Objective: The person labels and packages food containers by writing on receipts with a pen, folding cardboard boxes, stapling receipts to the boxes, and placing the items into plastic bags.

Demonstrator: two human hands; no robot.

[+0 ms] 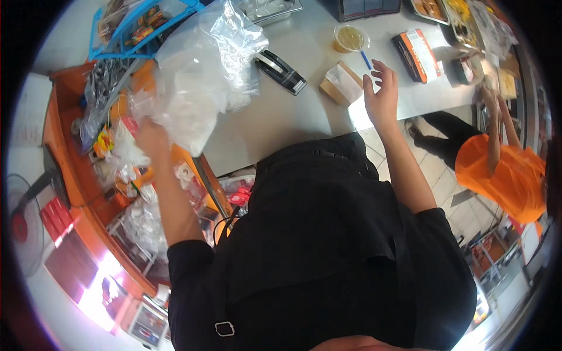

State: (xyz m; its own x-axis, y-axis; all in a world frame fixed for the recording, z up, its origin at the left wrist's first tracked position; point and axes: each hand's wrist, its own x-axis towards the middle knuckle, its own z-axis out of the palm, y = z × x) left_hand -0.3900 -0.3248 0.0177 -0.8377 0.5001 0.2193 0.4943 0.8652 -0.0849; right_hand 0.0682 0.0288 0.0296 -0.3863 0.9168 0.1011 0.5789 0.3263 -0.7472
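My left hand (153,134) is blurred, reaching in among thin plastic bags (186,87) at the left end of the metal table (281,114). Whether it grips the plastic cannot be made out. Over the table's front edge, my right hand (383,98) is raised with its fingers apart and nothing in it. Just left of it sits a small brown cardboard box (327,85) with a white paper slip (344,82) on top. Beyond are a blue pen-like stick (365,60) and a lidded clear cup (350,38) of yellowish liquid. A black stapler-like tool (281,72) lies beside the bags.
An orange, black and white carton (417,56) stands to the right, near metal trays of food (465,22). A blue plastic basket (145,30) is at upper left, above a cluttered orange counter (72,114). At right, a person in an orange shirt (500,175) works at the table.
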